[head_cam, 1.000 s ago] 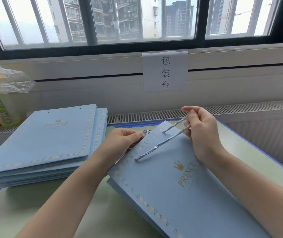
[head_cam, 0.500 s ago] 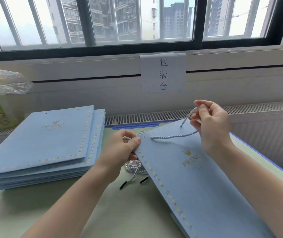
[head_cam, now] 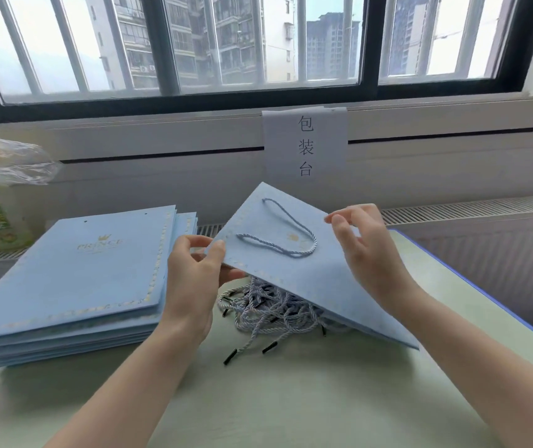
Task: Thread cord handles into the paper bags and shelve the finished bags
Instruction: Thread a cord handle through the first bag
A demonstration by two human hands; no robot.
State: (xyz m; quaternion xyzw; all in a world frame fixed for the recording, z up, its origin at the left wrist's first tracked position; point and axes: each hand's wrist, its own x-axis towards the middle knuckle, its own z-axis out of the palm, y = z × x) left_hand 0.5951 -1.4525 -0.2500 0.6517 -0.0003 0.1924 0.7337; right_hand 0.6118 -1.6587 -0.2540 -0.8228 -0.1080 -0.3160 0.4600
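The bench (head_cam: 291, 399) carries everything here. To my left on it lies the stack of flat bags (head_cam: 74, 279); a careless sweep of my left forearm could, I judge, shove its top sheets askew. The paper bag (head_cam: 297, 286) in hand is tilted above the bench, its top edge raised toward the window and its lower corner near the bench surface. My left hand (head_cam: 194, 273) pinches its near top corner between thumb and fingers. My right hand (head_cam: 365, 250) sits at the bag's right edge, fingers loosely spread; whether that grip actually grasps the paper I cannot tell. With one sure pinch only, the bag may swing or crease at the held corner. Beneath it sits the pile of loose cords (head_cam: 271, 308); the bag's low edge could drag these and tangle them. The threaded cord handle (head_cam: 287, 234) lies slack on the upper face; whether its ends are secured is hidden, so tilting might let it slip back out.
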